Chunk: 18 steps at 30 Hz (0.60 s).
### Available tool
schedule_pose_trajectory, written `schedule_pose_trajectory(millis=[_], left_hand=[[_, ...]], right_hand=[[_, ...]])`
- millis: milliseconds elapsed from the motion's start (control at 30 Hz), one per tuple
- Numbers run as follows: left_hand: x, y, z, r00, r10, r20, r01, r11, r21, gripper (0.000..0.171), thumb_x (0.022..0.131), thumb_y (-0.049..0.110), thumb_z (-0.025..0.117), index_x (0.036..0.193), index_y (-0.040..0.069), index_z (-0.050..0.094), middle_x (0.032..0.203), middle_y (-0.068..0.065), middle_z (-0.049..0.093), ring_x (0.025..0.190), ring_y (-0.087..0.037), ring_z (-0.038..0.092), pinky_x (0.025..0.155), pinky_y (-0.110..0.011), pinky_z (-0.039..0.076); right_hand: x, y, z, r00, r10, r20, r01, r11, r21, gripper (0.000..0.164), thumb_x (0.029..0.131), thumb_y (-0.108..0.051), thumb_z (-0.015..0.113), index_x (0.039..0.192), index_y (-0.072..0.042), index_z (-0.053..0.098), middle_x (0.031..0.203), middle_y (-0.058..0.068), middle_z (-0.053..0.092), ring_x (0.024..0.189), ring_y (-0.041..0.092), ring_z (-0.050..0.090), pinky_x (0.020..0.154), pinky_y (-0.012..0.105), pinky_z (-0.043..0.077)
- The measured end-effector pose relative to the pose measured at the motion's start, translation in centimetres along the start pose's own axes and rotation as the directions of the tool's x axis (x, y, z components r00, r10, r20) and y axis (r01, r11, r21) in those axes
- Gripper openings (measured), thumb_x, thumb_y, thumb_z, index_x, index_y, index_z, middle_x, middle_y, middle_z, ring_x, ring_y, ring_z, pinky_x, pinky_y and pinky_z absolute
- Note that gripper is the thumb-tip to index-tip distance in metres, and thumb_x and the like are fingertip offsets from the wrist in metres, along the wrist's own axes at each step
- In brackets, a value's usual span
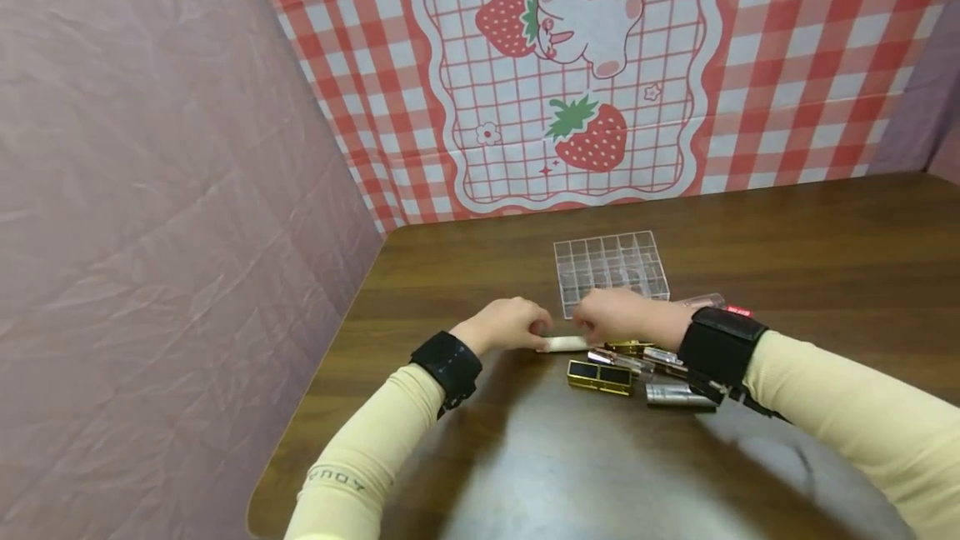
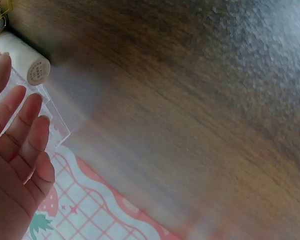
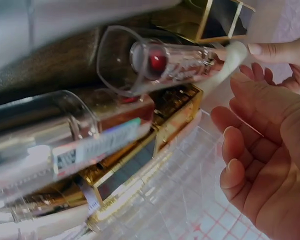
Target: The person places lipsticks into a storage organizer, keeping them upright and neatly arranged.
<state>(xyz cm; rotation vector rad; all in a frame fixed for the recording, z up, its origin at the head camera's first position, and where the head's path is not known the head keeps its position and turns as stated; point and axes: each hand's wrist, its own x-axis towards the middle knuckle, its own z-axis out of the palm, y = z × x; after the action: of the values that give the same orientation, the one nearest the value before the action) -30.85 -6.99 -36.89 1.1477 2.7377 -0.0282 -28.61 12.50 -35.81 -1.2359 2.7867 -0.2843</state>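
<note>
The person's left hand point(image 1: 513, 323) has its fingers loosely extended, grasping nothing, at one end of a white cylindrical tube point(image 1: 567, 344); the right hand point(image 1: 618, 315) bends its fingers loosely by the tube's other part, though whether it pinches it cannot be told; the tube lies between the two hands, low over the brown wooden table point(image 1: 420, 290); just beyond the right hand stands a clear plastic compartment tray point(image 1: 559, 282); on the person's side of that hand lie a black-and-gold rectangular case point(image 1: 600, 377) and a shiny silver cylinder point(image 1: 675, 395).
</note>
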Motion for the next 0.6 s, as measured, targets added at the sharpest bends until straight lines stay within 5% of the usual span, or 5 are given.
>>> schedule_pose_trajectory(millis=[267, 600], left_hand=[[0.2, -0.1, 0.6, 1.000, 0.018, 0.017, -0.018, 0.999, 0.039, 0.022, 0.079, 0.036, 0.068, 0.092, 0.019, 0.066, 0.072, 0.010, 0.053, 0.068, -0.006, 0.049, 0.058, -0.021, 0.037], [0.3, 0.0, 0.5, 1.000, 0.015, 0.028, -0.019, 0.989, 0.149, 0.019, 0.080, 0.038, 0.067, 0.078, 0.019, 0.067, 0.067, 0.012, 0.054, 0.062, -0.007, 0.049, 0.059, -0.023, 0.039]], right_hand=[[0.1, -0.3, 0.8, 1.000, 0.030, 0.007, -0.030, 1.000, -0.002, 0.012, 0.067, -0.006, 0.069, 0.068, -0.011, 0.058, 0.061, -0.006, 0.052, 0.053, 0.008, 0.045, 0.047, 0.024, 0.038], [0.4, -1.2, 1.1, 0.999, 0.039, 0.003, -0.038, 0.986, -0.164, 0.021, 0.063, -0.002, 0.063, 0.051, -0.015, 0.053, 0.058, -0.003, 0.054, 0.050, 0.013, 0.049, 0.044, 0.031, 0.043]])
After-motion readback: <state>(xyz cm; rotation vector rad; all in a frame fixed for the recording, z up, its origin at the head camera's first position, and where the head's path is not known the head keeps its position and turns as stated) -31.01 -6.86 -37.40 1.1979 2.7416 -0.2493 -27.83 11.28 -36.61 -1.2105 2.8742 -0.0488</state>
